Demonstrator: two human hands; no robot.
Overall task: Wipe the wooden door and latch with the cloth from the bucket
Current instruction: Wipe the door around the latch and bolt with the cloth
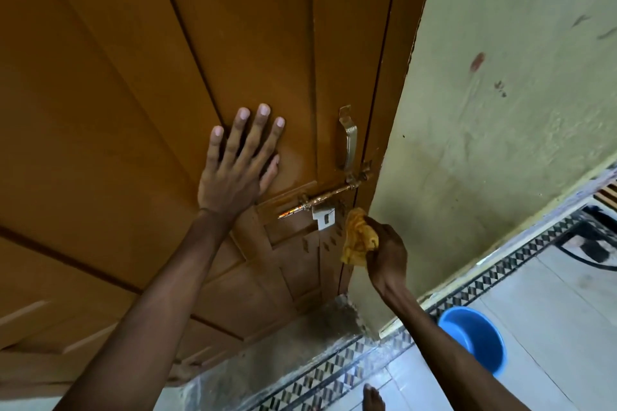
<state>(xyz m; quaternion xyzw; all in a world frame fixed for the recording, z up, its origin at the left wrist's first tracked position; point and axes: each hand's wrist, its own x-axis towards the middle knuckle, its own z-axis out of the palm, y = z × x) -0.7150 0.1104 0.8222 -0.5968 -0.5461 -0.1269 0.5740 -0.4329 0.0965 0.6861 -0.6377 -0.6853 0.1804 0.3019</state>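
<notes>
Your left hand (pixel 233 170) lies flat, fingers spread, on the brown wooden door (pixel 133 93); right hand (pixel 387 248) clutches the bunched yellow cloth (pixel 358 238) just beside the brass sliding latch (pixel 317 198). Wiping looks midway; latch probably next.

Latch (pixel 320 198) on door (pixel 133 77), handle (pixel 349 140) at its 1 o'clock, bucket (pixel 474 340) on floor (pixel 551 327) at 5 o'clock
</notes>
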